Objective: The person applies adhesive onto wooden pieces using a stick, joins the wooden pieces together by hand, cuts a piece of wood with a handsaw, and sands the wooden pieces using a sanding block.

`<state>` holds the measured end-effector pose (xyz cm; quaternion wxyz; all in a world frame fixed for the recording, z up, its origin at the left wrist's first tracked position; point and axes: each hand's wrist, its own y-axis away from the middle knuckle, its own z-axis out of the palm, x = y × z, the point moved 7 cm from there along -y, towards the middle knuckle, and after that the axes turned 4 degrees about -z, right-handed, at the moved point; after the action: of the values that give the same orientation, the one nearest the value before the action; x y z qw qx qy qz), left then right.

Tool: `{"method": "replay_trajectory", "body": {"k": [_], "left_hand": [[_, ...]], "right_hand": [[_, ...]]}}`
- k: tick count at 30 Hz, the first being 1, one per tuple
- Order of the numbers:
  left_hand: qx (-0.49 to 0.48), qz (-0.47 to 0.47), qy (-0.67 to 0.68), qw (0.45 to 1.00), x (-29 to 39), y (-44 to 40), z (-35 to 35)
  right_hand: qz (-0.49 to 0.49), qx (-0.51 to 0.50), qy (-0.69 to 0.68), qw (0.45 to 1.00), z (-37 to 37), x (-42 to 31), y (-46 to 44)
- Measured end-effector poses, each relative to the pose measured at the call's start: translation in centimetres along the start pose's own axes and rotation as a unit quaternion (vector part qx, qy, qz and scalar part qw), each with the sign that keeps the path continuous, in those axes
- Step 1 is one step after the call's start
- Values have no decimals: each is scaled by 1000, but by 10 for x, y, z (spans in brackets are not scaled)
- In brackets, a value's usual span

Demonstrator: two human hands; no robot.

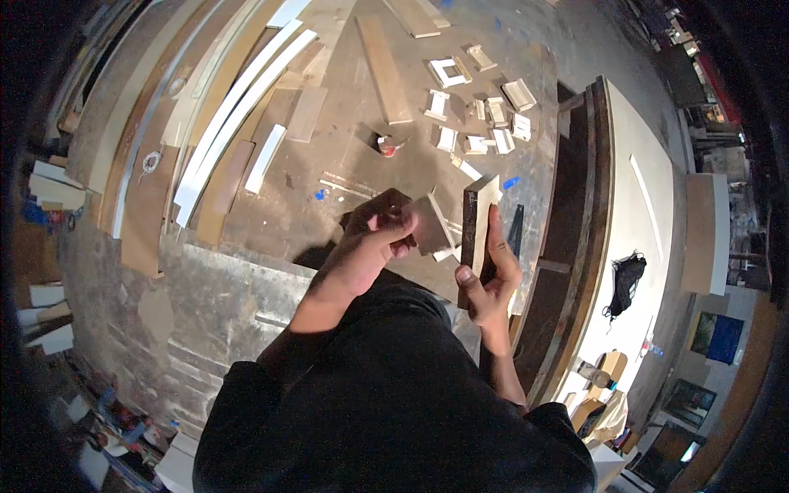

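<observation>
My left hand is closed, with thumb and fingers pinching a small flat wooden piece that has a pale edge. In my right hand stands a longer wooden block, gripped along its lower part. Its broad face is pale, and the narrow side towards the left is dark and rough. The small piece and the block are close together, apparently with a narrow gap. Beyond them, several small wooden frame-like pieces lie in a group on the worktable.
An open red-rimmed can stands near the middle of the table. Long boards and white strips lie at the left. A lone plank lies farther back. On the right, a pale-topped bench carries a black cloth-like item.
</observation>
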<state>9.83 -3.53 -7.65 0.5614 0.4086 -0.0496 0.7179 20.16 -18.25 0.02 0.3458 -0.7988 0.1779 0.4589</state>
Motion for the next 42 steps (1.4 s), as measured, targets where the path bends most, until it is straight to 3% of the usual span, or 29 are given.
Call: {"method": "replay_trajectory", "body": {"k": [2,6,8,9,11,14,18,20,24,27,30,31,33,36,38,40,42], "left_hand": [[-36,8,103,994,7,4,7],[-73,31,108,991,24,17,23],[-26,51,-5,998,36,23,33],[-26,50,-4,998,38,24,32],[-119,48,-147,981,41,29,41],[-67,63,-152,984,44,34,45],[20,141,-187,972,50,35,40],[17,153,-212,965,51,43,45],[13,149,-241,959,46,50,55],[15,150,-226,962,44,50,51],[4,145,-213,966,40,51,51],[16,163,-225,960,45,55,54],[31,178,-237,955,46,57,55],[49,202,-215,954,50,53,57],[64,196,-230,951,42,55,54],[48,245,-349,903,44,61,63],[49,216,-263,939,39,52,56]], "right_hand": [[-3,8,3,1000,-3,-1,3],[66,-16,-78,995,2,-7,9],[96,-36,-90,991,7,-4,12],[66,-24,-89,994,7,-6,11],[36,-13,-88,995,7,-10,7],[69,-3,-84,994,3,-8,7],[13,11,-27,999,-6,-15,12],[38,-70,99,992,2,-19,13],[34,6,65,997,-3,-19,-1],[-35,-45,152,987,-7,-15,16],[65,-45,261,962,-25,14,11],[141,-28,240,960,-30,15,12],[20,-14,223,975,-29,3,15],[-29,26,117,992,-20,-19,22],[-45,0,96,994,-5,-30,21],[-7,-11,92,996,5,-30,10],[22,-22,100,994,4,-21,5]]}}
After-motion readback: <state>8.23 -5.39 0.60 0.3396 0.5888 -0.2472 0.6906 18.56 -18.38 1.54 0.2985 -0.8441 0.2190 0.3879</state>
